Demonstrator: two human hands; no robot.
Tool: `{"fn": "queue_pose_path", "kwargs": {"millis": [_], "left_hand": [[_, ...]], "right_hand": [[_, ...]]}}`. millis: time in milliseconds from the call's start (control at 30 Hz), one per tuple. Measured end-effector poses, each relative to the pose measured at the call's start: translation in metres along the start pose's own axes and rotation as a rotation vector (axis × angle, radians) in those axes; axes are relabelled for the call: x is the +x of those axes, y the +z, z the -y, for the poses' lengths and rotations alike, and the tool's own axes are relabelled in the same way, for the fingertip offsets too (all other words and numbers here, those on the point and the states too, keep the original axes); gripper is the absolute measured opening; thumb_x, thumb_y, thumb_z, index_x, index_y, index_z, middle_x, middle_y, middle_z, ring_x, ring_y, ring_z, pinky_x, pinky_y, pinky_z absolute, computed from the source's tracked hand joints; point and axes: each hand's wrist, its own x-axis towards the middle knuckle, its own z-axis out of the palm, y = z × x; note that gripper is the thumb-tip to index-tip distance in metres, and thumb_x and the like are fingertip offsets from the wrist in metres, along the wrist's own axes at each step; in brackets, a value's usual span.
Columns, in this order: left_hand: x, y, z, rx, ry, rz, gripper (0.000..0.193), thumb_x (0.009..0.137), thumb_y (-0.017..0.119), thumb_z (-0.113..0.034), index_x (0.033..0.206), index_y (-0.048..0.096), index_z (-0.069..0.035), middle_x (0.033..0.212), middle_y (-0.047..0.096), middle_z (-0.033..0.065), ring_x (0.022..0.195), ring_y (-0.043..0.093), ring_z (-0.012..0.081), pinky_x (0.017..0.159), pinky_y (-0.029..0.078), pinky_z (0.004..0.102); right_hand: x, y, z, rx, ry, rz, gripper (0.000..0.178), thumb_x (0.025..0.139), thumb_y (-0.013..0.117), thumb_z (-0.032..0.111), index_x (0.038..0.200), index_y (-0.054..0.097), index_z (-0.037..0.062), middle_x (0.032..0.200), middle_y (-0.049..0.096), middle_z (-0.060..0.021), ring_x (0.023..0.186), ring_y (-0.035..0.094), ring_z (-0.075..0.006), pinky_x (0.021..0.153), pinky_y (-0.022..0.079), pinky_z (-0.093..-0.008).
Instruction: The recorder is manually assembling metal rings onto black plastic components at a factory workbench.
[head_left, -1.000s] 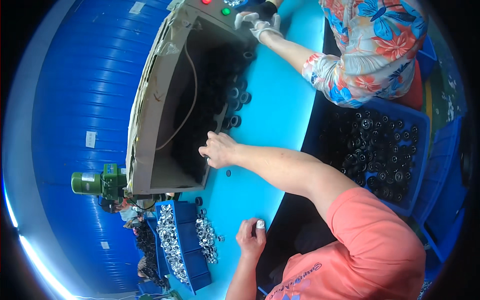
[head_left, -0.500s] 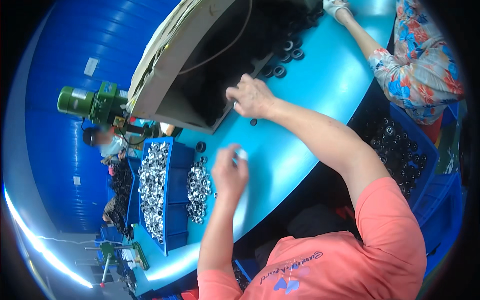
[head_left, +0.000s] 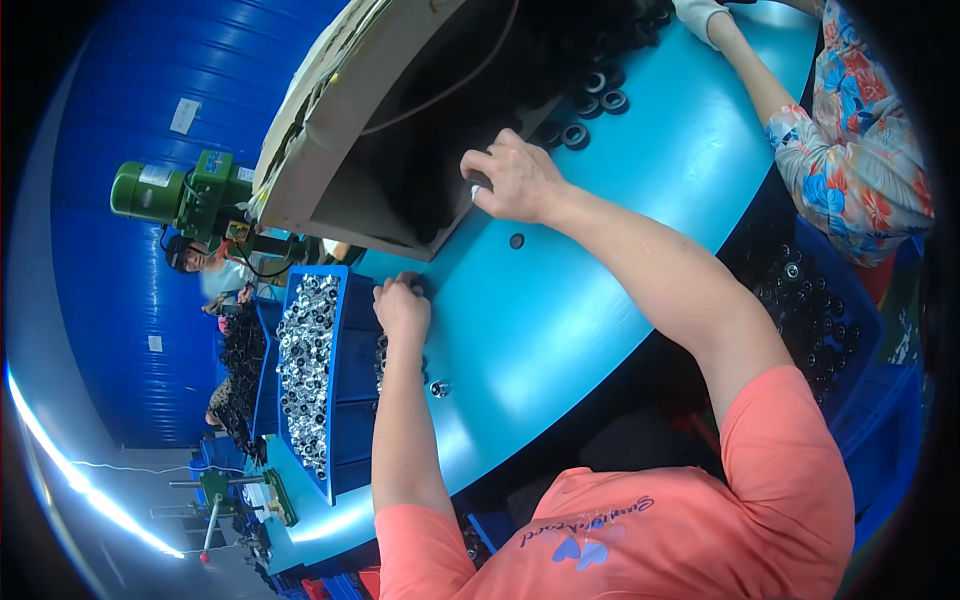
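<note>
My right hand [head_left: 515,180] is over the near edge of the big box, fingers curled. A dark round part [head_left: 482,182], mostly hidden, sits between its thumb and fingers, and a white covering shows on the thumb tip. On the table below that hand lies a small black ring [head_left: 516,241]. My left hand [head_left: 403,303] is beside the blue bin, its fingers bent down over a dark ring-like part [head_left: 417,290] that they largely cover. Under the left wrist is a heap of small silver parts, mostly hidden. One silver-and-black part [head_left: 439,389] lies apart from it.
A large cardboard box [head_left: 312,150] with dark contents stands on the turquoise table [head_left: 560,310]. Several black rings [head_left: 614,101] lie to its right. The blue bin [head_left: 340,400] holds silver parts. A co-worker's gloved hand [head_left: 705,20] is at far right; green machines [head_left: 150,192] stand left.
My left hand has moved left and away from me, to the table beside the bin. My right hand stays at the box edge, its fingers drawn closer round the dark part.
</note>
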Motion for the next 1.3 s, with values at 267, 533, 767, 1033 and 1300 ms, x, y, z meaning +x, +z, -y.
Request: {"fn": "queue_pose_path", "kwargs": {"millis": [267,533,767,1033,1300], "left_hand": [[-0.010,-0.028,-0.054,-0.061,0.422,-0.207,0.043,0.073,0.061,0.011,0.112,0.069,-0.006,0.101,0.064,0.0150,0.098,0.056,0.0376,0.089,0.048,0.0457],[0.086,-0.050,-0.083,0.089,0.273,-0.187,0.037,0.079,0.067,-0.001,0.116,0.066,-0.001,0.116,0.062,0.0226,0.102,0.063,0.0420,0.091,0.053,0.0473],[0.028,-0.085,-0.132,0.001,0.422,-0.263,0.025,0.088,0.067,-0.010,0.113,0.069,-0.008,0.100,0.066,0.0128,0.094,0.064,0.0340,0.080,0.049,0.0465],[-0.104,-0.078,-0.163,-0.541,0.541,-0.045,0.020,0.084,0.073,-0.003,0.104,0.073,-0.006,0.079,0.064,0.0109,0.064,0.060,0.0257,0.060,0.049,0.0374],[-0.131,-0.056,-0.178,-0.807,0.471,-0.062,0.018,0.086,0.071,0.002,0.101,0.075,-0.006,0.077,0.061,0.0101,0.065,0.060,0.0229,0.058,0.047,0.0329]], "right_hand": [[0.001,0.006,-0.006,0.010,-0.015,-0.027,0.025,0.078,0.067,0.024,0.102,0.067,0.0158,0.087,0.068,-0.0073,0.103,0.059,-0.0285,0.086,0.056,-0.0433],[0.001,-0.001,0.003,0.014,-0.060,-0.054,0.025,0.077,0.069,0.026,0.100,0.068,0.0171,0.089,0.069,-0.0091,0.102,0.060,-0.0312,0.086,0.056,-0.0441],[-0.002,0.007,-0.013,0.014,-0.033,-0.051,0.025,0.076,0.070,0.024,0.099,0.069,0.0154,0.085,0.069,-0.0102,0.098,0.061,-0.0311,0.081,0.058,-0.0440],[-0.004,0.009,0.001,0.037,-0.027,0.068,0.026,0.078,0.069,0.024,0.102,0.069,0.0147,0.092,0.070,-0.0113,0.105,0.059,-0.0311,0.084,0.057,-0.0443],[-0.014,0.007,0.002,-0.011,-0.123,0.103,0.028,0.078,0.071,0.026,0.104,0.069,0.0153,0.094,0.071,-0.0096,0.107,0.058,-0.0304,0.085,0.055,-0.0443]]}}
